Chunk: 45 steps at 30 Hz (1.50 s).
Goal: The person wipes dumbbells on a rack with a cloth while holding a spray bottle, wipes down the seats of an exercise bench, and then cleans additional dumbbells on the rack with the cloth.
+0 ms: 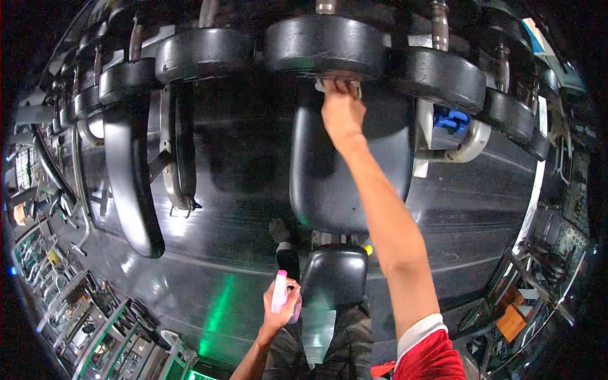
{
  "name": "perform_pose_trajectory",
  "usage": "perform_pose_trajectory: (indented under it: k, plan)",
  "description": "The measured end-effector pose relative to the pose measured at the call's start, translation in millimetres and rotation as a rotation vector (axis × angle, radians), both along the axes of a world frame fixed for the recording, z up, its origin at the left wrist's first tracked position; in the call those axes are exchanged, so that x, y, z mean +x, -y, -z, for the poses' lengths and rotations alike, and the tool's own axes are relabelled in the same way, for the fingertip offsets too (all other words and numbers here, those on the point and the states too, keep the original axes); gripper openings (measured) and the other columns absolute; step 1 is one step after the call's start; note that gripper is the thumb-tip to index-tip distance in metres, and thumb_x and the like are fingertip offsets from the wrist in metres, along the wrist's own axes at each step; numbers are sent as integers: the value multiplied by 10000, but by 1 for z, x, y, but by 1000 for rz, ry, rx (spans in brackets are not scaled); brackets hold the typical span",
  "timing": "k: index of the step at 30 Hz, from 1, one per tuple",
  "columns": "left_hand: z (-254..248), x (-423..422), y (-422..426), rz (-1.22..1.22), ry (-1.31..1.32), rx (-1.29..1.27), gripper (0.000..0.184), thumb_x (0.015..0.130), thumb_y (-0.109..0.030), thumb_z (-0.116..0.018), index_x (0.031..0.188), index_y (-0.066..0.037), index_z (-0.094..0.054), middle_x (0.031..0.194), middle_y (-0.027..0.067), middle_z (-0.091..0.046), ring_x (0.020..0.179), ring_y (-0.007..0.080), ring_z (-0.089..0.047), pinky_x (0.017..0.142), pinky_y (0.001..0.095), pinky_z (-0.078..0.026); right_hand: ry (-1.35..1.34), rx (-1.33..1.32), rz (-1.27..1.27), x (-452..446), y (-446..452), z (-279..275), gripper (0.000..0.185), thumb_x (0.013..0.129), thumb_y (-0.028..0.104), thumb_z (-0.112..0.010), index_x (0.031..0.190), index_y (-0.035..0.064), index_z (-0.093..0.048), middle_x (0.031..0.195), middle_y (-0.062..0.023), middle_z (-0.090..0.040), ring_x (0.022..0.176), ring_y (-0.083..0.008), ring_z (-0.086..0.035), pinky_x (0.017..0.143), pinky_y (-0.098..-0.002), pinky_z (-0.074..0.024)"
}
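My right hand (342,114) reaches far forward, its fingers closed on a white cloth (321,85) at the top end of a black padded bench backrest (335,177). The fingertips lie just under the front of a large black dumbbell (324,47); whether they touch it I cannot tell. Low in the view, my left hand (280,305) is wrapped round a spray bottle with a pink and white head (279,291). Most of the bottle's body is hidden by the hand. The small black bench seat (335,273) is just right of that hand.
More dumbbells (202,54) line the rack across the top. To the left stands another padded bench (130,183) with a metal frame. A blue object (451,119) sits beneath the rack at right. Gym machines (95,329) fill the lower left, and an orange-brown box (512,323) lies lower right.
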State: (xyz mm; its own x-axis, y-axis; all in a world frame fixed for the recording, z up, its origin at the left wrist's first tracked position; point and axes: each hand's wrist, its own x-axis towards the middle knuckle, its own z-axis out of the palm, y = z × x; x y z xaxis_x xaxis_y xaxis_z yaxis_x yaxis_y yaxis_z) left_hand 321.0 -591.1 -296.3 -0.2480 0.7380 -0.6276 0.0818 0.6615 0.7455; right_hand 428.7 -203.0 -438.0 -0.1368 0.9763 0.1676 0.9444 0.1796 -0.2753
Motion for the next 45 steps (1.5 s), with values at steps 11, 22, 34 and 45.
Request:
perform_pose_trajectory:
  k: [11, 22, 34, 45]
  plan:
    - [-12, 27, -37, -51, 179, 46, 111, 824, 11, -599, 928, -13, -566, 607, 20, -562, 538, 80, -588, 492, 227, -456, 117, -80, -185, 120, -1, -15, 570, 781, -43, -464, 1248, 274, -542, 1183, -93, -564, 1127, -323, -524, 940, -398, -471]
    - [-21, 31, -52, -17, 63, 123, 171, 839, -68, -618, 987, -13, -552, 716, 66, -627, 582, 112, -611, 536, 247, -485, 16, 87, -481, -25, -10, -4, 385, 800, 72, -502, 1129, 249, -596, 1191, -17, -566, 1137, -252, -526, 881, -364, -508]
    - [-10, 21, -38, -45, 150, 112, 146, 828, -42, -622, 954, -5, -558, 683, 50, -607, 566, 109, -612, 522, 239, -474, -286, -28, -3, 183, 12, -10, 522, 797, -91, -458, 1236, 180, -532, 1154, -175, -578, 1022, -384, -577, 877, -423, -482]
    - [-20, 18, -50, 95, -17, 150, 146, 828, -49, -629, 946, -8, -555, 676, 50, -603, 531, 111, -606, 496, 239, -468, -19, 93, -402, -22, 5, -2, 394, 781, 60, -540, 1100, 275, -625, 1107, 8, -597, 1058, -257, -549, 901, -366, -480]
